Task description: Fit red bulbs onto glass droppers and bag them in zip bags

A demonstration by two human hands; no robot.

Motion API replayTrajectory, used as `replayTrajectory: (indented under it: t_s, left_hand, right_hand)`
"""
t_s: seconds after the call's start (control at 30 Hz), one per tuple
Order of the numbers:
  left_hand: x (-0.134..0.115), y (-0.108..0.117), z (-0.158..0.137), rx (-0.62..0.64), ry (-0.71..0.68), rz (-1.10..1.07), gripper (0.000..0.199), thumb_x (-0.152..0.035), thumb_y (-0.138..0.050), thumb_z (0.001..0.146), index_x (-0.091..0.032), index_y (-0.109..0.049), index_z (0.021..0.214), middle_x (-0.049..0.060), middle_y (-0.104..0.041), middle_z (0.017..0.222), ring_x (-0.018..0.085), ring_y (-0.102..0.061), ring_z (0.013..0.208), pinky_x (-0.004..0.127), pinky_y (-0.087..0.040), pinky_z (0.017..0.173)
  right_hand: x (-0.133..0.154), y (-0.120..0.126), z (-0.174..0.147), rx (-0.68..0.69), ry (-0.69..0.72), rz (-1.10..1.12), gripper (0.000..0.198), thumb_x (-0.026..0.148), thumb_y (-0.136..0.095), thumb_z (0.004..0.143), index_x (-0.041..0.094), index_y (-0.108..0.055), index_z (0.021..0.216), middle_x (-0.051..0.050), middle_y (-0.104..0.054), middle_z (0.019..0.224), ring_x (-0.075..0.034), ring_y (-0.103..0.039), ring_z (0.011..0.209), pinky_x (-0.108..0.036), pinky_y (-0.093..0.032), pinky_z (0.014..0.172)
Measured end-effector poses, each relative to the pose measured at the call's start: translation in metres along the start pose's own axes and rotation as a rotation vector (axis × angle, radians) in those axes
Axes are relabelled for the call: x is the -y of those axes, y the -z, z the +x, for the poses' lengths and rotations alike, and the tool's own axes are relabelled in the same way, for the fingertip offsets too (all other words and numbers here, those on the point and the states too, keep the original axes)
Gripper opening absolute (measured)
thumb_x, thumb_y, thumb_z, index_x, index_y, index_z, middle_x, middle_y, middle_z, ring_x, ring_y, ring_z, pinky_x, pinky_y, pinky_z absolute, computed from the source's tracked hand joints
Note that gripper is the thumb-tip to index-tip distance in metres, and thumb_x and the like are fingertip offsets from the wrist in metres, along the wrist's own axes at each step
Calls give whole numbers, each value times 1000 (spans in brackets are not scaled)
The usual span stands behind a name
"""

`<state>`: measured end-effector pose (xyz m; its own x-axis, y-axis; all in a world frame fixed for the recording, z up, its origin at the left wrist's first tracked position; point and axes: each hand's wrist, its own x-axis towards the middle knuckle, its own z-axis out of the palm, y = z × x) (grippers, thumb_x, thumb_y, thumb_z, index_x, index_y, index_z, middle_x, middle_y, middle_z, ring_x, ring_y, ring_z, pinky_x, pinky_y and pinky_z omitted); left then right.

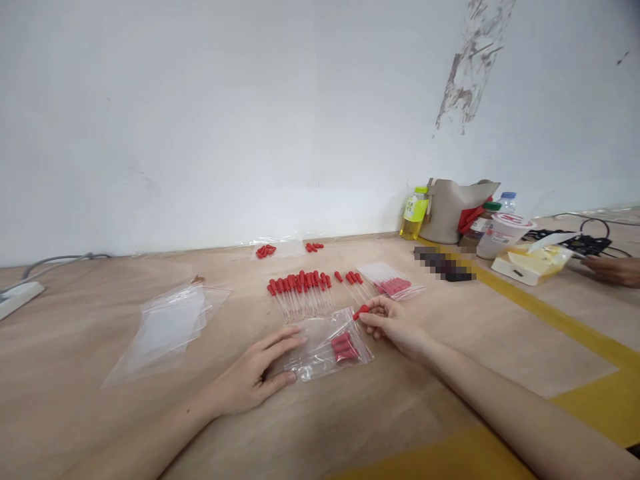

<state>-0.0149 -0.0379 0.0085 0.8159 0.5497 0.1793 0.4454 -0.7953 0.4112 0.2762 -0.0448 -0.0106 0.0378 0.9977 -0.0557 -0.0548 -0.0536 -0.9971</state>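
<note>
My right hand (pixel 393 325) pinches a dropper (pixel 361 311) by its red bulb, with the thin clear stem reaching into the mouth of a clear zip bag (pixel 313 347). Several more droppers (pixel 344 347) lie inside that bag, red bulbs towards its right end. My left hand (pixel 267 367) rests at the bag's left edge, fingers and thumb spread apart, fingertips touching the plastic. Just behind the bag, a row of red-bulbed droppers (pixel 300 283) lies side by side, stems towards me. A few separate droppers (pixel 354 277) lie right of the row, beside a filled bag (pixel 393 281).
Flat zip bags (pixel 167 327) are stacked at left. Loose red bulbs (pixel 265 251) lie near the wall. At right stand a yellow-capped bottle (pixel 414 213), a grey bag (pixel 447 210), a cup (pixel 503 237) and a tissue pack (pixel 533 263). Another person's hand (pixel 613 270) is at far right.
</note>
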Motion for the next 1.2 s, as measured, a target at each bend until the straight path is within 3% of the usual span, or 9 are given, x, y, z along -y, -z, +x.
replayTrajectory:
  t_s: [0.07, 0.27, 0.4, 0.67, 0.77, 0.87, 0.97, 1.2]
  left_hand:
    - [0, 0, 0, -2, 4, 4, 46, -31, -44, 86, -27, -32, 131, 5, -28, 139, 22, -32, 125, 40, -31, 101]
    - [1, 0, 0, 1, -4, 0, 46, -30, -44, 86, -28, -33, 130, 6, -31, 138, 22, -33, 123, 40, -32, 101]
    - [1, 0, 1, -10, -8, -18, 45, -29, -45, 86, -27, -34, 130, 6, -34, 136, 22, -35, 122, 41, -32, 101]
    - [4, -2, 0, -19, -29, -47, 40, -28, -46, 85, -27, -43, 125, 5, -39, 133, 23, -39, 119, 40, -35, 99]
    - [5, -3, 0, -9, -31, -47, 38, -28, -46, 85, -28, -46, 123, 5, -40, 132, 22, -39, 119, 40, -35, 99]
    - [4, -3, 0, -7, -26, -47, 37, -28, -46, 86, -27, -45, 123, 5, -40, 131, 22, -38, 119, 39, -34, 99]
    - [2, -2, 1, -11, -34, -62, 36, -27, -45, 86, -25, -46, 122, 6, -41, 130, 21, -40, 117, 38, -35, 98]
    - [-3, 0, 1, -22, -26, -64, 32, -28, -44, 86, -24, -49, 118, 6, -41, 131, 21, -41, 117, 38, -36, 98]
  right_hand:
    - [-2, 2, 1, 43, 49, -202, 29, 32, -69, 60, 17, -48, 74, 6, -52, 54, -6, -45, 44, -17, -32, 40]
    - [-3, -5, 2, 13, 249, -583, 20, 26, -67, 60, 15, -57, 74, 4, -51, 58, -6, -40, 48, -19, -33, 47]
    - [-9, -7, 6, -26, 409, -695, 17, 27, -60, 69, 17, -67, 80, -2, -57, 74, -11, -49, 62, -24, -41, 59]
    - [0, -8, -6, 220, 549, -852, 29, 16, -45, 78, 22, -64, 100, -6, -58, 93, -16, -53, 87, -29, -41, 81]
    - [5, -2, -3, 204, 490, -860, 31, 17, -46, 77, 19, -61, 104, -6, -59, 90, -15, -54, 79, -28, -43, 74]
    - [10, 10, 15, 33, 382, -826, 21, 22, -49, 75, 15, -62, 89, -4, -62, 74, -13, -53, 61, -24, -42, 58]
    - [21, 13, 40, -86, 380, -911, 12, 22, -52, 72, 15, -60, 78, -2, -62, 70, -12, -53, 60, -22, -39, 56]
    - [31, -29, 95, -203, 188, -1216, 23, 23, -53, 74, 12, -53, 94, -15, -62, 90, -22, -59, 81, -28, -41, 66]
